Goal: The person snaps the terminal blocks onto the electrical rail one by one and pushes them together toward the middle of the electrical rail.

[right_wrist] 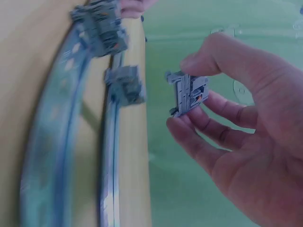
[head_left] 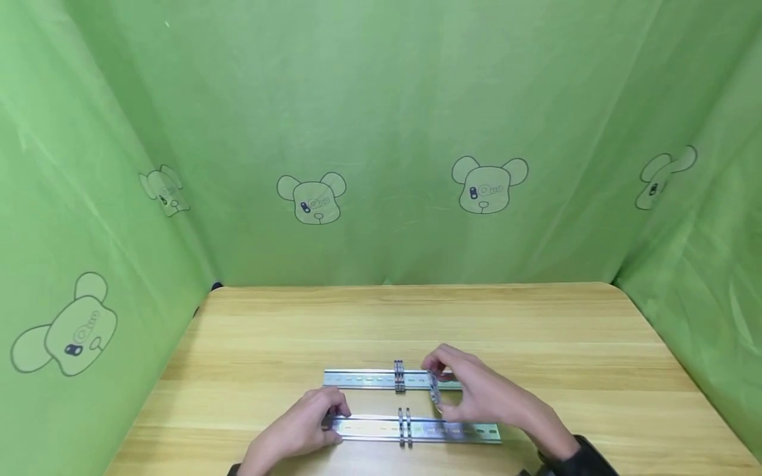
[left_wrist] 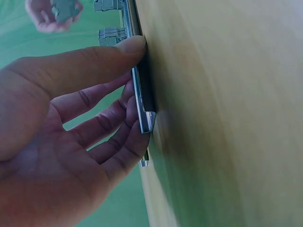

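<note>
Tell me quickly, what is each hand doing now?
Left hand: holds the left end of the near metal rail, thumb and fingers on it.
Right hand: pinches a small grey clip.

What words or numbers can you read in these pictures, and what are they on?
No words or numbers can be read anywhere.
The gray clip-on block in the right hand shows only moulded ridges and an orange spot.
The near metal rail, held by the left hand, and the far metal rail show only slots.
The bear drawings on the green cloth carry marks too small to read.
</note>
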The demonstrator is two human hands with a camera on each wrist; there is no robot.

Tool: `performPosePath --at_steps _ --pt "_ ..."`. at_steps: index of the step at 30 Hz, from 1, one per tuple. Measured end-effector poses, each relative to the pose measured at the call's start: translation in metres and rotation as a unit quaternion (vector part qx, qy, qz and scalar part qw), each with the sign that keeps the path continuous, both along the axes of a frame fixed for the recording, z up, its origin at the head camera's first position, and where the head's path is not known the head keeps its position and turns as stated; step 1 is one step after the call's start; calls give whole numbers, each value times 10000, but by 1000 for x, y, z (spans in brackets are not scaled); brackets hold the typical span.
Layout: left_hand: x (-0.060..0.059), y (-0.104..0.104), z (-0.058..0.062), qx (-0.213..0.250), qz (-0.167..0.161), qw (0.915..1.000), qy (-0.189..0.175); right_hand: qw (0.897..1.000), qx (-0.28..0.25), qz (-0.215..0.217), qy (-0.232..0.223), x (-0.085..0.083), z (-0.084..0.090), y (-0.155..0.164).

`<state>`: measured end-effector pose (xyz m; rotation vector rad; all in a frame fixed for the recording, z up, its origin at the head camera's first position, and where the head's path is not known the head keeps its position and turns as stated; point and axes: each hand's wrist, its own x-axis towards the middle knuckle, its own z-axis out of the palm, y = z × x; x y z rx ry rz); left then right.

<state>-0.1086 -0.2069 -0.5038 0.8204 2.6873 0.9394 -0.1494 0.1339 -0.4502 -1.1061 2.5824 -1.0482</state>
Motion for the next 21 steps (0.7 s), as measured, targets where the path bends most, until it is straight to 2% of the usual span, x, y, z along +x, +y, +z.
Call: performPosePath --at_steps 7,14,21 --pt "0 -2 -4 -10 31 10000 -48 9989 -291 -157 341 12 -22 30" --pt "-1 -1 -4 13 31 10000 -59 9957 -921 -34 28 16 -31 49" --pt "-1 -1 -5 37 53 10000 -16 9954 -940 -82 -164 17 -37 65"
